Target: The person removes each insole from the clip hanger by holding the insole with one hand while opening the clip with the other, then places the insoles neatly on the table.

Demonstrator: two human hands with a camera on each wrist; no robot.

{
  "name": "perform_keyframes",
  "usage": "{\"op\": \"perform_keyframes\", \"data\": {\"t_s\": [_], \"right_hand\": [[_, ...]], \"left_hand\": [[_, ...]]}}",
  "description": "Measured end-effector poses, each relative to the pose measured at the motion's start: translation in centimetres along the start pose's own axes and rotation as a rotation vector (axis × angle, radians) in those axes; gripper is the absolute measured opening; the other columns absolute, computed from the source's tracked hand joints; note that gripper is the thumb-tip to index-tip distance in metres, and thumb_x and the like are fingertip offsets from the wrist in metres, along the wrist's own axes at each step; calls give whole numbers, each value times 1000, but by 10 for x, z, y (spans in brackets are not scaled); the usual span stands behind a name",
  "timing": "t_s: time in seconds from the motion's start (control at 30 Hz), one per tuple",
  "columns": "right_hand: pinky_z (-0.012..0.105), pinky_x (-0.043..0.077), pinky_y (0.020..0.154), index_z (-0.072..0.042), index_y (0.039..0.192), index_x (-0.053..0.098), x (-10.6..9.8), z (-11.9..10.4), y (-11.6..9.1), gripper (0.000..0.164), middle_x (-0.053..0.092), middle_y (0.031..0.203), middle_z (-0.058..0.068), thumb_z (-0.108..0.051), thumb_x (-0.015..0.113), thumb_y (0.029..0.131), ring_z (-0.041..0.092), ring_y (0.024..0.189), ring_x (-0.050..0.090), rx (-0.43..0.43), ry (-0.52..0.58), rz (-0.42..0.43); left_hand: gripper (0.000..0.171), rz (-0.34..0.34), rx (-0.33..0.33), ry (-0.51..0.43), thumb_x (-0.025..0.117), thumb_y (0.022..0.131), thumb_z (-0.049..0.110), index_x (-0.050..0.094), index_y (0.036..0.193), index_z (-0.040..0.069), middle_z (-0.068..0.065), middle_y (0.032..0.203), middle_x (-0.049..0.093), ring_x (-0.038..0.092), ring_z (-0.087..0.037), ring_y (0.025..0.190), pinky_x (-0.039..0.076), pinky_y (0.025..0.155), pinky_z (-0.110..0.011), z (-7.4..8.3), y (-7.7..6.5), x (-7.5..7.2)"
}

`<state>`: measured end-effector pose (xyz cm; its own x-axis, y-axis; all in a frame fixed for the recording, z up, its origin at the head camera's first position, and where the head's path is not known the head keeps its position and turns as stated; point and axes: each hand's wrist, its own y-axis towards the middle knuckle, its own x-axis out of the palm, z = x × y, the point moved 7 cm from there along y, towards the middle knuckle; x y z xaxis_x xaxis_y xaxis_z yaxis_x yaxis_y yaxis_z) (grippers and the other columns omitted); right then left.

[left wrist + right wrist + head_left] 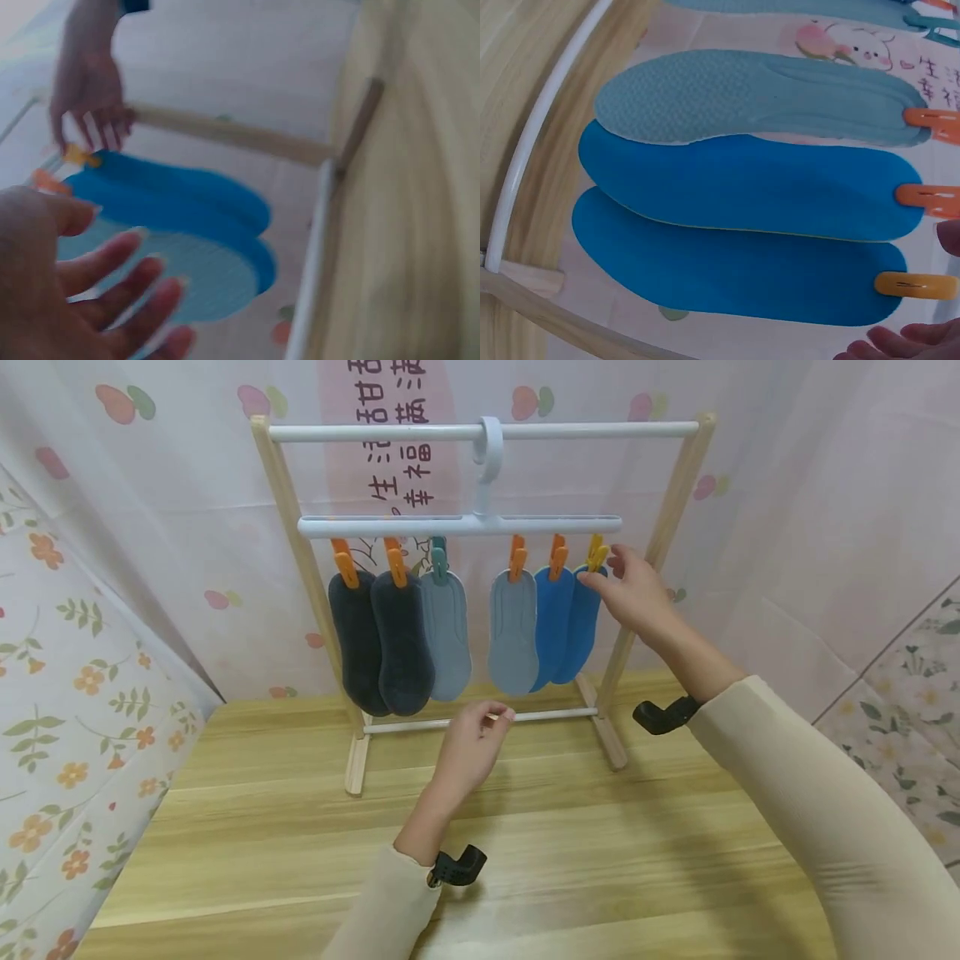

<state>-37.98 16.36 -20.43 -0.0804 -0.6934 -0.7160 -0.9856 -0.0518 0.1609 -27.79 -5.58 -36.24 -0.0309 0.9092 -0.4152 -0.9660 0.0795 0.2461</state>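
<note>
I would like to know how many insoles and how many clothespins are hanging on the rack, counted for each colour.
Dark insoles: 2
Pale grey insoles: 2
Blue insoles: 2
Orange clothespins: 4
Teal clothespin: 1
Yellow clothespin: 1
Total: 12 (6 insoles, 6 clothespins)

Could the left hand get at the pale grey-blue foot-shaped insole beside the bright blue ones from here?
Probably yes: the left hand looks empty and shows just below that pale grey-blue foot-shaped insole in the head view, with nothing apparent between them.
</note>
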Motion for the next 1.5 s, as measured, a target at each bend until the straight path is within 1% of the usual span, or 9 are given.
{"op": "perform_keyframes", "data": {"t_s": [0.13,0.3,0.57,0.7,0.9,1.0,1.17,1.37,1.5], "right_hand": [[60,39,114,-10,163,14,-1,3,3,81,33,163,20,-50,50,102,39,150,35,19,19,9],[57,43,112,-7,159,23,-4,3,1,76,43,155,25,-46,54,102,40,142,45,-4,-13,26],[59,46,107,-6,157,30,-7,-2,-11,68,52,146,27,-39,54,103,43,135,51,-68,-70,3],[60,47,105,-5,156,34,-9,-5,-15,62,53,145,28,-34,52,104,44,133,53,-99,-82,-1],[61,50,101,-4,150,44,-8,-10,-21,51,57,141,28,-26,52,105,45,127,57,-158,-116,-7],[61,51,99,-2,147,48,-9,-12,-24,46,59,138,27,-23,50,106,45,125,59,-190,-122,-25],[59,53,96,-1,143,52,-9,-14,-26,43,64,131,26,-22,49,107,43,116,64,-229,-131,-57],[54,55,94,2,140,56,-5,-13,-25,39,67,126,27,-18,45,108,42,108,69,-242,-108,-111],[54,56,95,3,140,55,-4,-8,-25,39,64,132,28,-16,43,108,43,108,68,-208,-82,-123]], "left_hand": [[37,-204,-45,-16,55,104,41,66,129,16,-1,128,67,65,-22,113,55,90,-39,-4,4,42],[46,-380,6,-14,54,104,42,56,144,19,-1,147,57,58,-24,130,52,100,-40,5,18,85],[65,-467,90,-15,54,104,36,29,160,17,-7,166,31,36,-28,151,39,118,-45,23,47,121],[73,-420,79,43,58,102,32,20,162,15,-10,170,18,29,-26,154,35,121,-45,29,54,128],[85,-247,-83,7,61,100,37,10,164,14,-12,171,11,27,-31,154,36,120,-50,25,55,116],[94,-213,-143,5,61,99,40,-2,164,13,-12,172,2,20,-31,157,33,121,-50,17,55,111],[99,-175,-176,11,62,99,38,-10,163,13,-13,172,-1,17,-33,157,34,121,-50,7,56,105],[92,-136,-179,-61,61,100,32,-3,163,11,-20,167,21,33,-35,151,37,118,-50,2,59,100],[77,-108,-139,-88,61,100,26,19,161,4,-21,140,54,59,-32,121,51,99,-44,1,59,98]]}}
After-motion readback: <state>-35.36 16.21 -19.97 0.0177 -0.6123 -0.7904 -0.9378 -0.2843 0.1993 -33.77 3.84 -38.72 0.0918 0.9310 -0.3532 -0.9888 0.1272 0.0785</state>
